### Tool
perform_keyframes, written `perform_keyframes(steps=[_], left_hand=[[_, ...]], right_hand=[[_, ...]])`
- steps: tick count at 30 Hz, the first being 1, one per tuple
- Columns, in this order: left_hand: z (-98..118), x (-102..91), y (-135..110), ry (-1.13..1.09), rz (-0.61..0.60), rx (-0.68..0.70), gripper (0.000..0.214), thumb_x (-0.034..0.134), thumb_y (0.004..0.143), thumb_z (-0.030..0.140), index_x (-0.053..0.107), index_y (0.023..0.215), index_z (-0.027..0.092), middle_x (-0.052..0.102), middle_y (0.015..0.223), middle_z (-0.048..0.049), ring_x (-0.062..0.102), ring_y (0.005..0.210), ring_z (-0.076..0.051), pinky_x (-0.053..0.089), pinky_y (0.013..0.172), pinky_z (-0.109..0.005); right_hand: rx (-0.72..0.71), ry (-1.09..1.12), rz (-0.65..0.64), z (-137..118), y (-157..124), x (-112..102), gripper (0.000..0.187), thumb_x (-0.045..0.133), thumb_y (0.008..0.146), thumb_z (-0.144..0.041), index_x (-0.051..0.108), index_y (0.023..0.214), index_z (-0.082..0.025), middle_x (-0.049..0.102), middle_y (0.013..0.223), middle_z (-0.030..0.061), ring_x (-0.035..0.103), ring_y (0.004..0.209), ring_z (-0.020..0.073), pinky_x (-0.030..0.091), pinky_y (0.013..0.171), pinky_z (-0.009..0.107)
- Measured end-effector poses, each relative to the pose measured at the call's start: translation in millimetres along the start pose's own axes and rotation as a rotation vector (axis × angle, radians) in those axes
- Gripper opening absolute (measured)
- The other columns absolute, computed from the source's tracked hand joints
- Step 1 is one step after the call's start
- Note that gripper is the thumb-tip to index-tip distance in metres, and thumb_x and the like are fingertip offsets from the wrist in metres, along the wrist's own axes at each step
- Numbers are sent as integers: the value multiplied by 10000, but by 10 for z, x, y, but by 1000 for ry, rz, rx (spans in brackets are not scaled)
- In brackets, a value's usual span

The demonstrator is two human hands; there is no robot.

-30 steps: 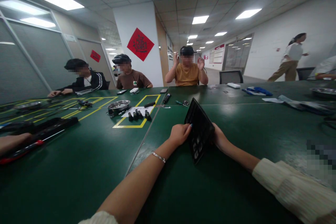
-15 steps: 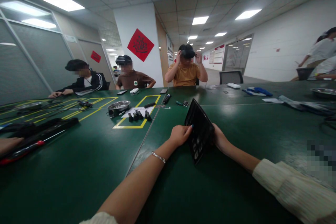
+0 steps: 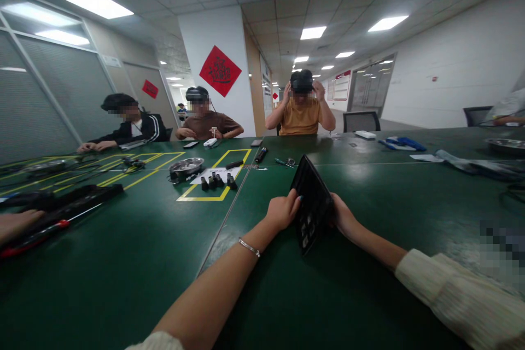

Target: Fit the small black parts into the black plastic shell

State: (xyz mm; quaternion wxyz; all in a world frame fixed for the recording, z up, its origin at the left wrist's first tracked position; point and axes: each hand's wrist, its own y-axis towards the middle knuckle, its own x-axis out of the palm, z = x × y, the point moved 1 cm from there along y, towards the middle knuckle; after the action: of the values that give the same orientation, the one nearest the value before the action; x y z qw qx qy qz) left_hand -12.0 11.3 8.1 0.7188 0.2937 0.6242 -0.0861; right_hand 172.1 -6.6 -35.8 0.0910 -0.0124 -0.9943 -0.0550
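Observation:
A flat black tablet-like panel [image 3: 309, 202] stands tilted above the green table [image 3: 164, 273], its dark face turned to the left. Several small pale squares show low on that face. My left hand [image 3: 284, 210], a bracelet on its wrist, is closed at the panel's left edge, with thumb and forefinger against it. My right hand [image 3: 343, 216] grips the opposite side from behind; most of its fingers are hidden by the panel.
Several black cylindrical parts [image 3: 217, 180] and a metal bowl [image 3: 186, 167] stand ahead on the left. A co-worker's hand [image 3: 18, 223] rests by a black tray [image 3: 94, 194]. Blue-and-grey gloves [image 3: 402, 144] lie at right. Three people in headsets sit opposite.
My left thumb and forefinger have shifted slightly on the panel. The person opposite in the orange shirt has moved a little right, and the one in brown has brought their hands forward.

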Motion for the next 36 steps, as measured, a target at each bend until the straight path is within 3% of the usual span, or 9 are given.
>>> perform_keyframes(steps=[14, 25, 36], left_hand=[[24, -55, -31, 43, 20, 54, 346, 185, 884, 380, 464, 949, 186, 608, 709, -39, 572, 652, -162, 344, 571, -243], [-1, -28, 2, -54, 10, 55, 521, 101, 892, 414, 556, 785, 186, 603, 680, -48, 558, 638, -156, 318, 573, -238], [-8, -23, 4, -68, 26, 67, 519, 141, 881, 419, 572, 720, 178, 597, 662, -48, 544, 632, -156, 294, 552, -239]], right_hand=[[-6, -9, -6, -40, -36, 21, 343, 398, 789, -427, 414, 1023, -177, 495, 570, -26, 448, 389, 107, 301, 305, 196], [-29, -9, -20, 51, 29, -38, 357, 415, 766, -455, 417, 997, -182, 473, 542, -40, 425, 361, 99, 282, 288, 191], [-11, -32, -2, 25, 11, -28, 394, 442, 750, -457, 416, 1019, -170, 493, 543, -33, 438, 364, 109, 289, 296, 201]])
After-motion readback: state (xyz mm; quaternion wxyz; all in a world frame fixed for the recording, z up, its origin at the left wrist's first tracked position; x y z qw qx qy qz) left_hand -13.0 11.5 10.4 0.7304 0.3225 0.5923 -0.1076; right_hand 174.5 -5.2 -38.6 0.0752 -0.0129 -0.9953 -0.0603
